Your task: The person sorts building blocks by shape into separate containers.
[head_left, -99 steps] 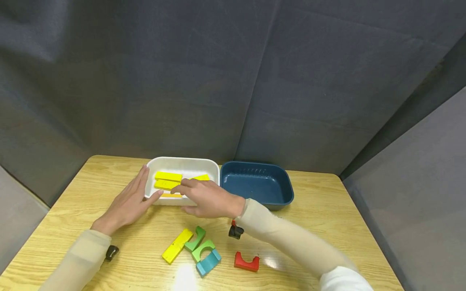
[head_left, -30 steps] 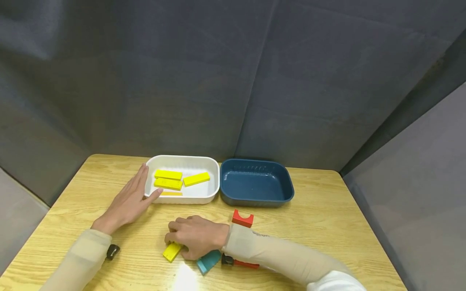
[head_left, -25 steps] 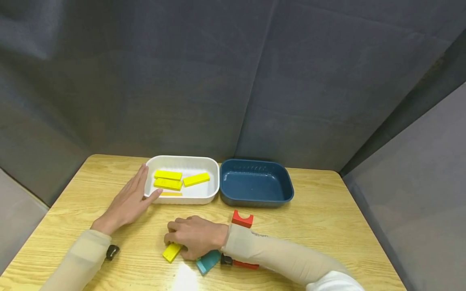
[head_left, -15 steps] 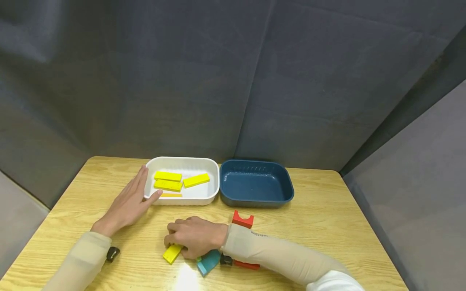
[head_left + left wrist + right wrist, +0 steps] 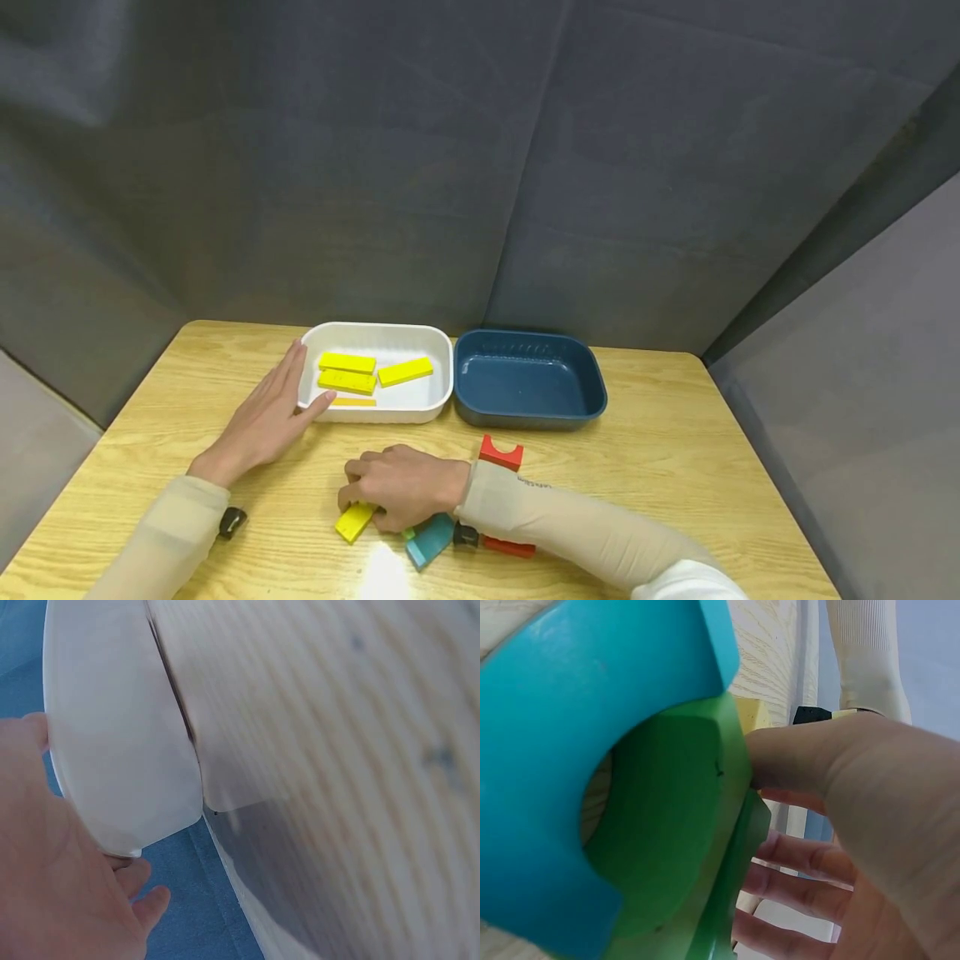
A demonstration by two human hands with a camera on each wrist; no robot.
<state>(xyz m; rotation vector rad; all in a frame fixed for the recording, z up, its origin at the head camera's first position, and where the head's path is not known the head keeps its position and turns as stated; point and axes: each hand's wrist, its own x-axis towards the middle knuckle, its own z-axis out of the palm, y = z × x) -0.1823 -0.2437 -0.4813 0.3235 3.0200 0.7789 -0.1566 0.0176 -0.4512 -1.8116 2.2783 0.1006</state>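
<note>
head view: right hand (image 5: 405, 485) was over the white tray (image 5: 405, 415) seconds ago, now it's down on the table, fingers bent over a loose yellow block (image 5: 356, 522); from here i can't tell if it's pinched yet. blue arch (image 5: 431, 542) lies just beside that hand. left hand (image 5: 262, 412) hasn't budged, fingers straight along the tray's left rim. three yellow blocks (image 5: 347, 382) lie inside, so work seems back at picking, not placing.

Dark grey cloth (image 5: 360, 167) hangs behind a light wood-grained table (image 5: 652, 450).
</note>
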